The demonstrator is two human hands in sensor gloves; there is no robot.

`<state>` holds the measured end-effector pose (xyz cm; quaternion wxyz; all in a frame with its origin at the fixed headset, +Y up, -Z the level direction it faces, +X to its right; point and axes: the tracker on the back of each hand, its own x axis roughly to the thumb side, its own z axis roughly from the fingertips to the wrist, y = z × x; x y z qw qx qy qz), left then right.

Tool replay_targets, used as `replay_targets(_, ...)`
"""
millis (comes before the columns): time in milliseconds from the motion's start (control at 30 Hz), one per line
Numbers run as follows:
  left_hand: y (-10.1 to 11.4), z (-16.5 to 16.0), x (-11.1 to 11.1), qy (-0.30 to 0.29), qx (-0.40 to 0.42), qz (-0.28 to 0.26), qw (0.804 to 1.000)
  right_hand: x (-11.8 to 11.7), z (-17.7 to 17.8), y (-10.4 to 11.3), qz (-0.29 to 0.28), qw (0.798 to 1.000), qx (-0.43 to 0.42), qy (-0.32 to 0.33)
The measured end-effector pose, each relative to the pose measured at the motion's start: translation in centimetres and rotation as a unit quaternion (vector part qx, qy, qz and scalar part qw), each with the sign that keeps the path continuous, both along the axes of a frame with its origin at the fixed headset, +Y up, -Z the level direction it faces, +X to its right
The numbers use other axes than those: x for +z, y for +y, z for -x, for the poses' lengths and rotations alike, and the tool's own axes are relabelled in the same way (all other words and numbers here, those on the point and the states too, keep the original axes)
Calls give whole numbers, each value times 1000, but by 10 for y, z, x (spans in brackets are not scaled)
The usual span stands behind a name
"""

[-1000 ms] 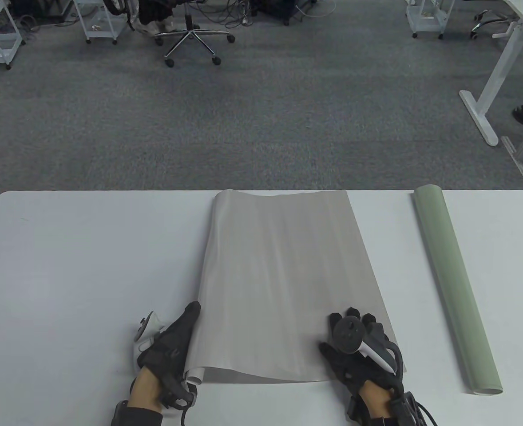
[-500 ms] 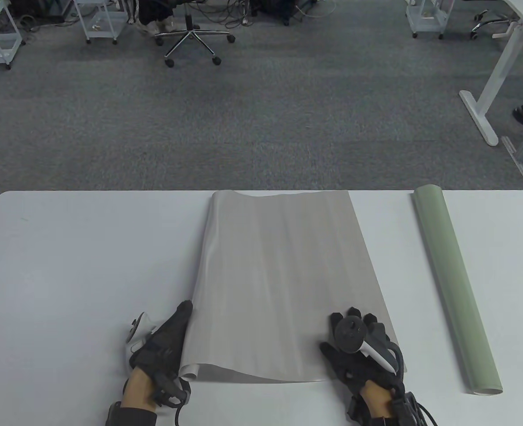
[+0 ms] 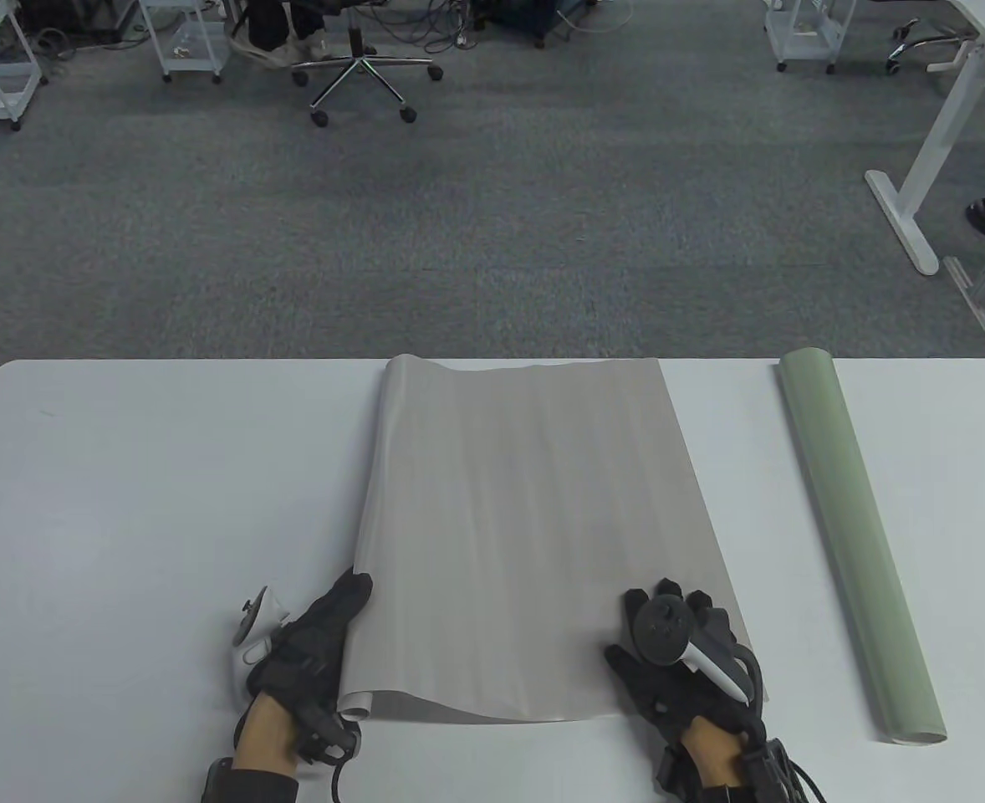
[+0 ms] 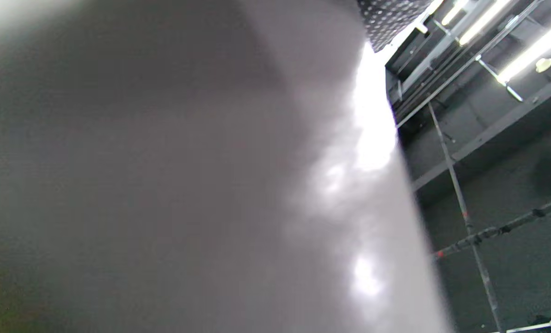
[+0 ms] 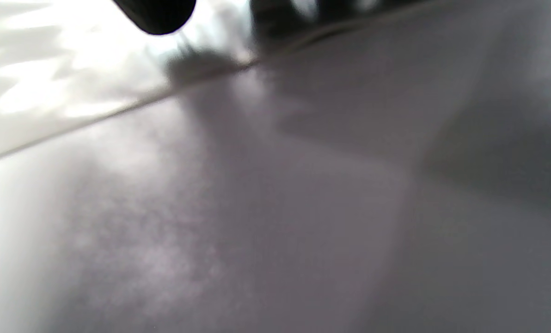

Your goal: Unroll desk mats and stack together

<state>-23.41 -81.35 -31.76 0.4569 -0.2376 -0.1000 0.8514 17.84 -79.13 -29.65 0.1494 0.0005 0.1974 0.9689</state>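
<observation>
Looking down from the table view, I see the grey desk mat point(image 3: 526, 535) spread across the middle of the white table point(image 3: 141, 502), a matte sheet with faint lengthwise ripples; its far edge reaches the far edge of the table, and its left side curls up into a low roll. My left hand point(image 3: 308, 648) lies along that curled left edge near the front corner, fingers stretched out against the roll; I cannot tell whether its grip pinches the edge or only rests on it. A small white curl of the mat's underside shows at that corner. My right hand point(image 3: 681, 665) rests on the mat's near right corner, fingers spread flat on the surface, nothing pinched. Well apart to the right lies the green desk mat point(image 3: 856, 544), rolled into a tight smooth cylinder running from the far edge toward me, its open end facing the near side.

From the left wrist view, a blurred grey surface fills most of the picture, and I cannot tell what it is. From the right wrist view, a dark fingertip point(image 5: 157, 16) hangs at the top above blurred grey and white surfaces.
</observation>
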Motion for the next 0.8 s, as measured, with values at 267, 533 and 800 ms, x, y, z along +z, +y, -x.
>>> replay_targets(267,-3,4,-1,-72,21,8,997,-1,-2,0,-1,1000,-7,0)
replay_targets(533,6,22,0,0,-14,0,1000,-1,-1,-1,1,1000,-6,-3)
replay_targets(800,3,25,9,-56,-8,2,998,-2,0,-1,4,1000,0,-2)
